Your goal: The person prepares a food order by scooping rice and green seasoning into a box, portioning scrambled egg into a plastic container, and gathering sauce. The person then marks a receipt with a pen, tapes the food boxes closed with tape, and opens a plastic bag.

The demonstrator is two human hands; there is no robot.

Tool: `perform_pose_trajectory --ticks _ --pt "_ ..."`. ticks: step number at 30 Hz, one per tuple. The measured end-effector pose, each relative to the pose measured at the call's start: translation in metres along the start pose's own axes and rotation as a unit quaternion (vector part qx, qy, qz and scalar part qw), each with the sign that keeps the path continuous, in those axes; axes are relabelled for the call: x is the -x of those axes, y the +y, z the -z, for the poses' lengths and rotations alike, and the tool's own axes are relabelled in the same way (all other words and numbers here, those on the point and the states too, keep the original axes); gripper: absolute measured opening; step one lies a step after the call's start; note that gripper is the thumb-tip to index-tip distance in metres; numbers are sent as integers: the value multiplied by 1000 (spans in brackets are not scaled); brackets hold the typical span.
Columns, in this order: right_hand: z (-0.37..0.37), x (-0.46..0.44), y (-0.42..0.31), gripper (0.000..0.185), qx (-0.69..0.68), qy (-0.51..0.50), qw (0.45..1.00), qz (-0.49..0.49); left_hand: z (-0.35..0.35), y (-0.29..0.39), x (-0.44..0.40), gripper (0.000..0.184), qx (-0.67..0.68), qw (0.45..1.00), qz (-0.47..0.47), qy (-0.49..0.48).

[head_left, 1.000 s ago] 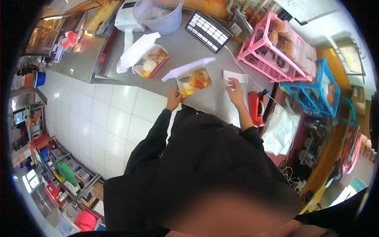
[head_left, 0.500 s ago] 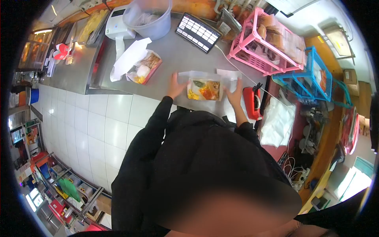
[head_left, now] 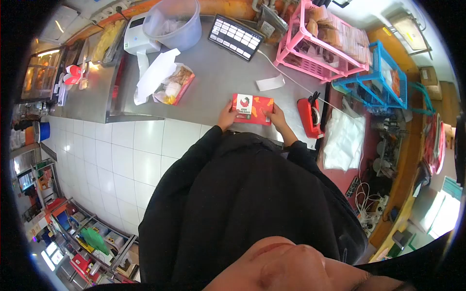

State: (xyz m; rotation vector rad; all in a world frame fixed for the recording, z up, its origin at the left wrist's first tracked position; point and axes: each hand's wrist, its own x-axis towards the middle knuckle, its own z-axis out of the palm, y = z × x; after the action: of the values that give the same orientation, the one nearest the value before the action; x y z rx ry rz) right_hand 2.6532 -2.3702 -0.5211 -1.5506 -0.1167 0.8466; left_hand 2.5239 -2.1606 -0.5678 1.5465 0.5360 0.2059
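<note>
A red cardboard food box with a rooster logo lies with its lid closed at the front edge of the steel counter. Gripping its left end is my left hand, thumb over the top. My right hand clasps the opposite end the same way. The lid hides the food inside. Farther left stands an open food box with food in it, its white-lined lid folded up. A white paper slip rests behind the closed box.
A red tape dispenser and a stack of clear plastic bags are to the right. Toward the back are a label printer, a plastic tub, a tablet, a pink rack and a blue basket.
The box between my hands was open with food showing; its lid is now folded shut. My hands have moved from spread beside it to gripping its ends.
</note>
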Motion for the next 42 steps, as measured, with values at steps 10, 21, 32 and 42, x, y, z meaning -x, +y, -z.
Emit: perform_pose_trajectory --ticks 10,21,32,42 --pt "14 21 -39 59 62 76 982 -161 30 96 -20 62 42 967 249 -41" --pt "19 -12 41 49 393 73 916 -28 14 38 -50 45 -124 976 149 -102" --pt "-26 13 -21 79 548 196 804 127 12 70 -54 77 -456 830 -274 -170" --pt "-21 20 -43 100 606 -87 757 229 17 79 -52 62 -519 656 -347 -424"
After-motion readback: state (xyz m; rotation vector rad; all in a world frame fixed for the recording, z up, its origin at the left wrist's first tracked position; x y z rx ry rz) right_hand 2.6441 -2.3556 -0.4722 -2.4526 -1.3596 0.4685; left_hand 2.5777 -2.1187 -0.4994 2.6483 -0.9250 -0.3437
